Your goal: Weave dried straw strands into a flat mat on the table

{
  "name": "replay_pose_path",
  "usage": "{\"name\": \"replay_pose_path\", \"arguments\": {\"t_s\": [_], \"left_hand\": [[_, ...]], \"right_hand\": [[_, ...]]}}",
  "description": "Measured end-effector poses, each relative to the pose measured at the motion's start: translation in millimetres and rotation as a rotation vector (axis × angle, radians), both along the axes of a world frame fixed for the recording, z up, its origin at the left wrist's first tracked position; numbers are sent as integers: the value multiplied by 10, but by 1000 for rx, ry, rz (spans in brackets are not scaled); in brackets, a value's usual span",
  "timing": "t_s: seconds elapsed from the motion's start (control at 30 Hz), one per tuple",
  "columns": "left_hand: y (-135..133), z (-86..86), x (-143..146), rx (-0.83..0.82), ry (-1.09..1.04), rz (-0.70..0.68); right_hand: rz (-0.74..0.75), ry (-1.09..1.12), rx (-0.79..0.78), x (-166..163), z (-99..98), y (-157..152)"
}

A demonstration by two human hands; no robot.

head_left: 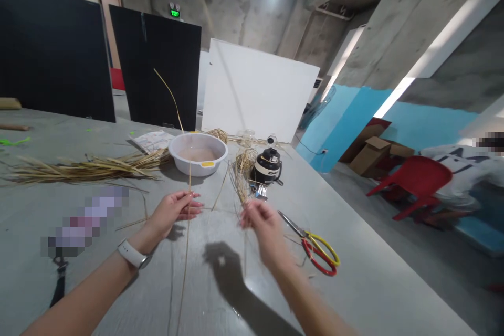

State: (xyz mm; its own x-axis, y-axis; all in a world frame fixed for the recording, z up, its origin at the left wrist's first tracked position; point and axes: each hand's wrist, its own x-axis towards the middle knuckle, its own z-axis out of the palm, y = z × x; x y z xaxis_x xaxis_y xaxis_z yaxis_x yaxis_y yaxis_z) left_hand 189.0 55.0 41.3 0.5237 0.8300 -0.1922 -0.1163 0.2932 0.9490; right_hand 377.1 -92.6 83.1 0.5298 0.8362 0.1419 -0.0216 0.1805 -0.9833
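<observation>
My left hand (179, 212), with a white watch on its wrist, pinches a long, thin straw strand (188, 252) that runs upright past the fingers and down toward me. Thumb and forefinger of my right hand (264, 226) are closed on a faint, thin straw strand, part of which seems to stretch across toward the left hand. Beyond the hands stands a white basin (185, 160) with cloudy liquid in it. Straw bundled into a loose tangle (239, 178) lies just past my right hand. Scissors (315, 247) with red and yellow handles rest to its right.
A sheaf of dry straw (90, 168) lies at the left, near a blurred-out item (88, 220) with a black strap. A black canister-like device (268, 165) stands behind the scissors. Boards rise at the back. Off the table's right edge are a red chair (417, 181) and a seated person.
</observation>
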Motion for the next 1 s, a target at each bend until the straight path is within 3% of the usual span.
{"name": "replay_pose_path", "arguments": {"t_s": [0.1, 0.23, 0.63, 1.0], "left_hand": [[-46, -102, 16, -85, -13, 9], [-94, -245, 20, -154, -6, 9], [-51, -414, 39, -113, 42, 121], [-108, -523, 83, -76, 11, 225]], "right_hand": [[226, 185, -286, -401, -508, -72], [375, 305, -448, -561, -801, -107], [451, 443, -448, -691, -966, -191], [494, 397, -477, -805, -1060, -296]]}}
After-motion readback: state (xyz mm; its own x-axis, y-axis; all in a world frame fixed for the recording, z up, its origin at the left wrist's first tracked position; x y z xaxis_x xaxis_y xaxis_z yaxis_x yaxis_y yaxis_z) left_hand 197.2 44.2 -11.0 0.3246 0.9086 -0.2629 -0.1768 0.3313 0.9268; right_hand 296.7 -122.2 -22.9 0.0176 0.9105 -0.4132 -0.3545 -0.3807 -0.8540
